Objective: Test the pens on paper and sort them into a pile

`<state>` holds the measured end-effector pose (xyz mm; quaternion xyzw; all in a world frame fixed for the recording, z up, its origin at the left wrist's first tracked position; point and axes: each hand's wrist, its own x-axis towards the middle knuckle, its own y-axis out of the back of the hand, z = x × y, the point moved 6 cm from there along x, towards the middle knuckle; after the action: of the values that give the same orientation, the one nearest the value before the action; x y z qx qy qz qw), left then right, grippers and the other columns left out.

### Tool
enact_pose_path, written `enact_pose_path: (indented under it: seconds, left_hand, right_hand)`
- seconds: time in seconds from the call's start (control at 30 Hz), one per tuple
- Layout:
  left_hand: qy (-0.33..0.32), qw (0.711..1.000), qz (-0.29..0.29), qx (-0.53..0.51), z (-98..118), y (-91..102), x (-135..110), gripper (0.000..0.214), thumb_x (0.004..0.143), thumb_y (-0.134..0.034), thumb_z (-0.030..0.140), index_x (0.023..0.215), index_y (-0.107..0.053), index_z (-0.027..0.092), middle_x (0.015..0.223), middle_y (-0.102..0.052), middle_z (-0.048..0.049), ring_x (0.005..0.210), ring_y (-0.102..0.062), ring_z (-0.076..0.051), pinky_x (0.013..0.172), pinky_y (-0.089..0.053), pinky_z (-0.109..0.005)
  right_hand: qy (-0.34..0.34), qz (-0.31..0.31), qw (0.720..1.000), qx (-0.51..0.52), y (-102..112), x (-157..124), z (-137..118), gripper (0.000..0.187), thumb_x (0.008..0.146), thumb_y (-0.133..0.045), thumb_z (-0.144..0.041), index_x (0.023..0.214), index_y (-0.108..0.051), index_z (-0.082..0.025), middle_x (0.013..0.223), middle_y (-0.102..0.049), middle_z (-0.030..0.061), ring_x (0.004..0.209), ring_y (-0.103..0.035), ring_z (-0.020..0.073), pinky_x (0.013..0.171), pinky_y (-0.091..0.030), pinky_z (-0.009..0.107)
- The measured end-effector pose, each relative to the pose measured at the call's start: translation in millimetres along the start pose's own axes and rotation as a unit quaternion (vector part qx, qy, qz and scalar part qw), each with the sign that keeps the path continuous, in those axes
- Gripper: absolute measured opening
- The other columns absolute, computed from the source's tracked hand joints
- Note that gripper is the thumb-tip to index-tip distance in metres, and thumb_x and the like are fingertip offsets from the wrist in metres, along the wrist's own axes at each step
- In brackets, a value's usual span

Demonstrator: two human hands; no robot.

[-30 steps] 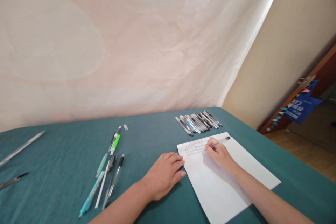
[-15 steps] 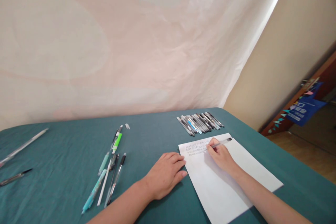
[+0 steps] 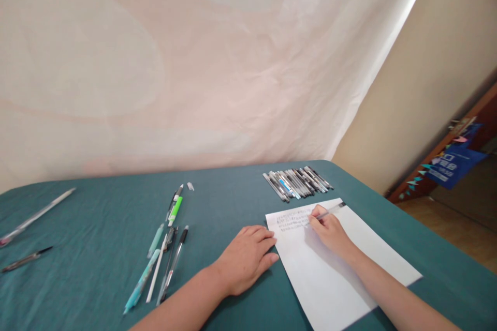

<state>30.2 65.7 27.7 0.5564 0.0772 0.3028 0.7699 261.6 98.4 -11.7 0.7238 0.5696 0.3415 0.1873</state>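
A sheet of white paper [image 3: 334,279] lies at an angle on the right side of the table, with several short lines of dark handwriting near its top left. My right hand [image 3: 328,230] rests on the paper, its fingers closed round a clear pen [image 3: 334,209] with a dark end that points up and right. The pen's tip is at the written lines, mostly too small to make out. Flat by the sheet's left edge, my left hand [image 3: 250,257] has its fingers stretched out, fingertips touching the paper's edge, and holds nothing.
Behind the paper lies a row of several pens [image 3: 297,183] side by side. Left of my left arm are a green-and-white pen [image 3: 175,211], a turquoise pen [image 3: 142,282] and others. A pale cap [image 3: 190,186] and a long clear pen [image 3: 37,217] lie farther off on the green tablecloth [image 3: 97,217].
The whole view has shifted slightly, moving everything a little to the right. My right hand and the pen stay at the written lines, and my left hand keeps its place by the paper.
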Motion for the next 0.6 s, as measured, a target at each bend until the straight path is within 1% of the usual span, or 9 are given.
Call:
enact_pose_path:
  seconds: [0.23,0.33,0.47,0.6]
  left_hand:
    - [0.001,1.000,0.001,0.011,1.2,0.2,-1.7,0.037,0.089,-0.031,0.038,0.116,-0.049,0.022,0.119,-0.052,-0.0049,0.112,-0.041,-0.020,0.097,-0.029,-0.037]
    - [0.000,1.000,-0.003,0.020,2.5,0.7,-3.5,0.036,0.088,-0.033,0.038,0.116,-0.049,0.022,0.119,-0.052,-0.0046,0.112,-0.042,-0.020,0.096,-0.030,-0.036]
    - [-0.006,0.999,-0.007,0.031,2.3,1.3,-6.6,0.038,0.087,-0.036,0.039,0.117,-0.048,0.020,0.120,-0.052,-0.0056,0.113,-0.041,-0.021,0.096,-0.031,-0.036]
    - [0.003,0.998,-0.009,0.054,-4.1,8.3,-8.9,0.041,0.084,-0.041,0.041,0.117,-0.047,0.018,0.121,-0.051,-0.0073,0.116,-0.039,-0.023,0.096,-0.031,-0.038]
  right_hand:
    - [-0.028,0.013,0.999,0.027,-0.1,-1.0,7.3,0.021,0.078,-0.043,-0.034,0.062,-0.044,-0.020,0.048,-0.044,-0.0046,0.044,-0.041,0.0110,0.043,-0.030,0.022]
    - [-0.037,0.017,0.999,0.025,-0.2,-3.4,5.5,0.023,0.079,-0.044,-0.038,0.064,-0.047,-0.020,0.049,-0.047,-0.0036,0.044,-0.043,0.0118,0.043,-0.031,0.023]
    - [-0.006,0.024,1.000,0.008,-1.2,-6.7,-14.6,0.024,0.078,-0.046,-0.042,0.070,-0.051,-0.019,0.056,-0.051,-0.0016,0.050,-0.047,0.0131,0.046,-0.035,0.023]
    - [0.028,-0.016,0.998,0.051,-17.3,-8.2,-44.4,0.026,0.080,-0.045,-0.043,0.081,-0.053,-0.019,0.068,-0.057,0.0017,0.059,-0.052,0.0155,0.051,-0.040,0.024]
